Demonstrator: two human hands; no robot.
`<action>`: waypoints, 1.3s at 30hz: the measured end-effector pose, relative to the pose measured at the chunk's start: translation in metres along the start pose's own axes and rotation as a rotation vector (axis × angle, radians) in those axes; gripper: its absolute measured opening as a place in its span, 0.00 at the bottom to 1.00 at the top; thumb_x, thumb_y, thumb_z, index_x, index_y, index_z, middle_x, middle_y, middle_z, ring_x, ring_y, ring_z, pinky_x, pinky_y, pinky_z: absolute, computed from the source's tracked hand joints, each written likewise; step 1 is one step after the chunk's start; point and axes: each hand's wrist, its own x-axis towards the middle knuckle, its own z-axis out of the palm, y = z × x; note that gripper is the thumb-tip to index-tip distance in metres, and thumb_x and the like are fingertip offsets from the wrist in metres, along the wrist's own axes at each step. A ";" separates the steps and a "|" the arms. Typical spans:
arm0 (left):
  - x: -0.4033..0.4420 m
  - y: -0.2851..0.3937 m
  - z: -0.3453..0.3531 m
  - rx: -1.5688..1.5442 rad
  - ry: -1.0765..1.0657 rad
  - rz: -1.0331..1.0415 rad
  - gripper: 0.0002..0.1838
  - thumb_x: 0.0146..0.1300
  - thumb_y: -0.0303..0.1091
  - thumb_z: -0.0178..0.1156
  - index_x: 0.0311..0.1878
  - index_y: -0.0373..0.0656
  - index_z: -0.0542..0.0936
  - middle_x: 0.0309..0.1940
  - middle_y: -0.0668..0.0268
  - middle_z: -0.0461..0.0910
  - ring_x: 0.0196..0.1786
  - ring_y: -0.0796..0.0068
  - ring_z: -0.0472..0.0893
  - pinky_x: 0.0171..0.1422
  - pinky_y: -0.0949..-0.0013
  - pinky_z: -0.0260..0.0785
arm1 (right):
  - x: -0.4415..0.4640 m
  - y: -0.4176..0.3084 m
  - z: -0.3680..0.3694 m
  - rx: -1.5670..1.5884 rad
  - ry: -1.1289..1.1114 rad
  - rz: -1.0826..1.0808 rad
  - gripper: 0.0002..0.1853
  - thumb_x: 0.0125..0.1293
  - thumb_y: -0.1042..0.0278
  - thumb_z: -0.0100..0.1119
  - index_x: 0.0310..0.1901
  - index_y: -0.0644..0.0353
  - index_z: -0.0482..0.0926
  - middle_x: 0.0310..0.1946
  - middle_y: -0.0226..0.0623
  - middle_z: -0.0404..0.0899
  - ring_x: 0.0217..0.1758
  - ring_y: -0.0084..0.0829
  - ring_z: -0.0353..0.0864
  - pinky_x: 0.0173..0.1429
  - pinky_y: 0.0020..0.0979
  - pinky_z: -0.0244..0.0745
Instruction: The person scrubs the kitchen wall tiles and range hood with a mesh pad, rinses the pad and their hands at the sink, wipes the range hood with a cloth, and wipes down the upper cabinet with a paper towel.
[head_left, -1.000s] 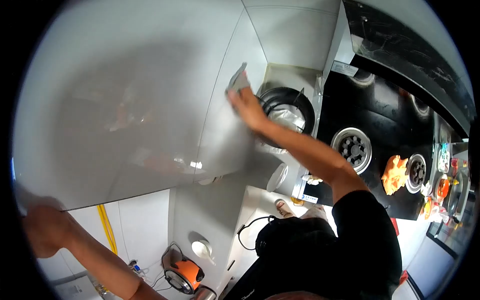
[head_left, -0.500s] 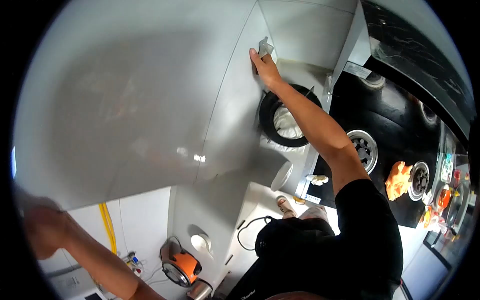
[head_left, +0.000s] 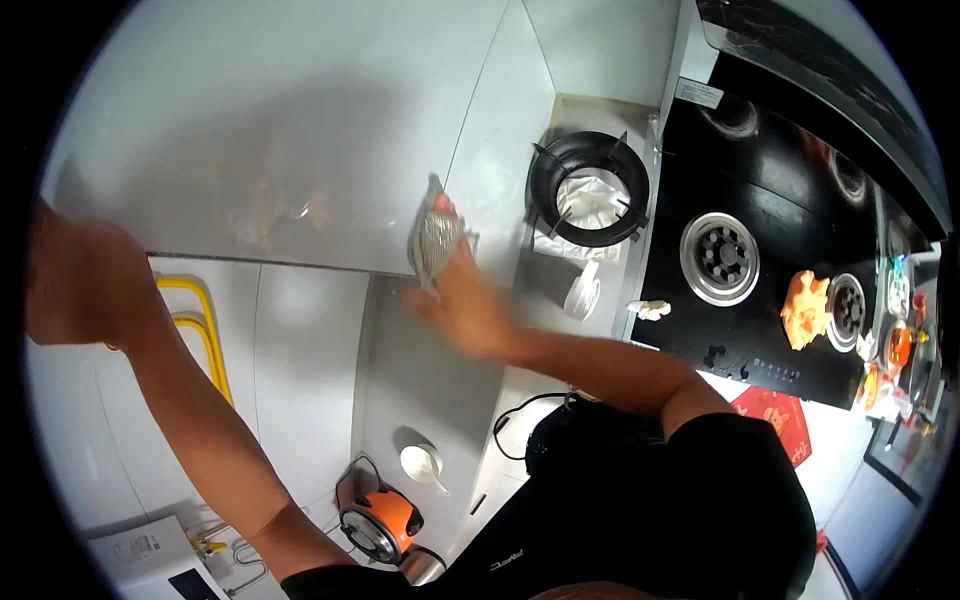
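My right hand (head_left: 460, 295) is closed on a crumpled grey cloth (head_left: 437, 240) and presses it against a large glossy white wall surface (head_left: 330, 130), near its lower edge. The hand is slightly smeared by motion. At the far left, my left hand (head_left: 80, 280) is raised beside the end of the same surface. Its fingers fall in the dark rim of the view, so I cannot make out whether they grip anything.
A black pan-support ring (head_left: 545, 195) stands over white crumpled material on the counter, beside a white ladle-like piece (head_left: 582, 292). The black cooktop (head_left: 690, 330) carries an orange cloth (head_left: 805, 310). An orange kettle-like appliance (head_left: 388, 515) and a white cup (head_left: 420, 462) stand lower down.
My right hand has slid the grey cloth from the corner above the black ring down and left along the white surface. The left hand has moved up. The view has shifted.
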 end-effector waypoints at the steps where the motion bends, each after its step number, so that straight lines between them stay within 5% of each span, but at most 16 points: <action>1: 0.001 0.002 -0.001 -0.031 0.004 -0.008 0.13 0.62 0.39 0.63 0.46 0.44 0.79 0.31 0.61 0.82 0.28 0.60 0.83 0.27 0.58 0.72 | -0.003 0.006 0.003 -0.007 0.005 -0.001 0.49 0.76 0.53 0.55 0.79 0.74 0.34 0.81 0.63 0.32 0.86 0.58 0.28 0.85 0.49 0.33; 5: 0.002 0.009 0.019 -0.114 0.167 0.091 0.13 0.62 0.39 0.64 0.48 0.46 0.79 0.33 0.62 0.82 0.30 0.62 0.83 0.29 0.60 0.72 | 0.021 0.051 -0.007 0.094 -0.123 0.405 0.49 0.76 0.51 0.53 0.78 0.76 0.34 0.81 0.64 0.30 0.86 0.58 0.29 0.86 0.48 0.31; 7: 0.003 0.013 0.012 -0.166 0.181 0.036 0.14 0.63 0.39 0.63 0.49 0.46 0.79 0.33 0.62 0.82 0.31 0.61 0.83 0.29 0.60 0.73 | 0.012 0.057 0.013 0.016 0.169 0.237 0.48 0.76 0.50 0.53 0.78 0.76 0.37 0.81 0.65 0.32 0.86 0.57 0.29 0.86 0.46 0.31; 11: 0.001 0.022 0.005 -0.303 0.208 -0.021 0.15 0.64 0.40 0.63 0.50 0.46 0.79 0.34 0.62 0.83 0.31 0.61 0.84 0.30 0.60 0.74 | -0.042 0.058 0.029 0.144 0.150 0.045 0.50 0.75 0.43 0.53 0.78 0.77 0.41 0.81 0.66 0.35 0.86 0.58 0.31 0.85 0.43 0.34; 13: 0.001 0.027 0.002 -0.372 0.220 -0.037 0.15 0.65 0.41 0.62 0.51 0.46 0.79 0.35 0.62 0.83 0.31 0.61 0.84 0.30 0.60 0.74 | -0.022 0.066 0.008 0.215 0.078 0.343 0.50 0.75 0.42 0.52 0.78 0.75 0.41 0.81 0.64 0.35 0.86 0.56 0.31 0.85 0.43 0.34; 16: 0.000 0.031 -0.003 -0.488 0.240 -0.084 0.16 0.65 0.41 0.62 0.53 0.46 0.79 0.35 0.61 0.84 0.32 0.61 0.85 0.31 0.59 0.75 | -0.015 0.052 0.015 0.212 0.192 0.339 0.48 0.76 0.40 0.50 0.79 0.73 0.45 0.81 0.63 0.40 0.86 0.54 0.37 0.85 0.43 0.39; 18: -0.001 0.034 -0.007 -0.569 0.250 -0.105 0.16 0.66 0.42 0.61 0.53 0.46 0.79 0.36 0.61 0.84 0.32 0.60 0.85 0.31 0.59 0.75 | -0.024 0.021 0.018 0.023 0.145 0.012 0.47 0.76 0.37 0.48 0.77 0.74 0.51 0.79 0.66 0.47 0.83 0.58 0.45 0.84 0.41 0.44; 20: -0.002 0.039 -0.009 -0.647 0.251 -0.119 0.17 0.67 0.42 0.61 0.54 0.46 0.79 0.36 0.61 0.85 0.32 0.60 0.85 0.32 0.59 0.76 | -0.013 0.043 0.009 -0.004 0.171 -0.010 0.47 0.76 0.35 0.46 0.77 0.73 0.51 0.79 0.65 0.47 0.83 0.58 0.46 0.84 0.42 0.44; 21: -0.001 0.040 -0.012 -0.683 0.255 -0.135 0.17 0.67 0.42 0.61 0.55 0.47 0.79 0.37 0.61 0.85 0.32 0.60 0.85 0.32 0.59 0.76 | 0.005 0.060 -0.009 0.147 0.062 0.280 0.47 0.76 0.38 0.48 0.79 0.71 0.46 0.81 0.61 0.41 0.85 0.53 0.38 0.84 0.43 0.39; 24: 0.002 0.042 -0.020 -0.801 0.264 -0.177 0.18 0.68 0.43 0.60 0.56 0.47 0.78 0.37 0.61 0.85 0.33 0.60 0.86 0.32 0.59 0.76 | 0.001 0.045 -0.012 0.130 -0.126 0.632 0.49 0.76 0.39 0.50 0.80 0.69 0.42 0.83 0.54 0.40 0.86 0.45 0.40 0.84 0.40 0.42; 26: 0.001 0.042 -0.022 -0.865 0.261 -0.198 0.18 0.68 0.43 0.60 0.57 0.47 0.78 0.38 0.61 0.86 0.33 0.60 0.86 0.32 0.59 0.77 | -0.030 0.038 0.018 -0.161 0.134 0.014 0.49 0.75 0.35 0.50 0.80 0.69 0.48 0.79 0.54 0.53 0.77 0.46 0.60 0.76 0.34 0.58; 28: 0.002 0.046 -0.026 -0.923 0.258 -0.214 0.19 0.69 0.44 0.60 0.58 0.47 0.78 0.38 0.60 0.86 0.33 0.59 0.86 0.33 0.59 0.77 | -0.024 0.050 0.012 -0.181 0.153 0.025 0.47 0.76 0.37 0.50 0.80 0.65 0.47 0.79 0.52 0.54 0.78 0.47 0.60 0.77 0.35 0.57; 30: 0.002 0.045 -0.030 -0.966 0.258 -0.236 0.19 0.69 0.44 0.59 0.59 0.47 0.78 0.39 0.60 0.86 0.33 0.59 0.87 0.33 0.59 0.78 | 0.015 0.065 -0.012 0.234 0.170 0.286 0.43 0.77 0.38 0.46 0.77 0.70 0.55 0.81 0.58 0.46 0.84 0.56 0.43 0.85 0.42 0.40; 31: 0.002 0.046 -0.032 -0.989 0.256 -0.242 0.19 0.70 0.45 0.59 0.59 0.47 0.78 0.39 0.60 0.87 0.33 0.59 0.87 0.33 0.59 0.78 | 0.023 0.069 -0.012 0.239 0.126 0.259 0.47 0.76 0.39 0.48 0.79 0.70 0.46 0.82 0.58 0.37 0.86 0.56 0.35 0.86 0.43 0.34; 35: 0.004 0.047 -0.037 -1.083 0.271 -0.268 0.20 0.71 0.45 0.59 0.61 0.47 0.78 0.40 0.60 0.87 0.34 0.59 0.87 0.34 0.59 0.79 | -0.046 0.043 0.039 0.005 0.139 0.044 0.53 0.75 0.40 0.51 0.79 0.71 0.32 0.82 0.60 0.26 0.86 0.53 0.24 0.86 0.46 0.27; 39: 0.006 0.048 -0.024 -1.029 0.331 -0.181 0.22 0.72 0.48 0.58 0.62 0.47 0.78 0.41 0.60 0.88 0.34 0.58 0.88 0.34 0.59 0.79 | -0.037 0.055 0.040 -0.032 0.144 0.033 0.52 0.75 0.41 0.51 0.80 0.71 0.33 0.82 0.59 0.26 0.86 0.52 0.24 0.85 0.47 0.27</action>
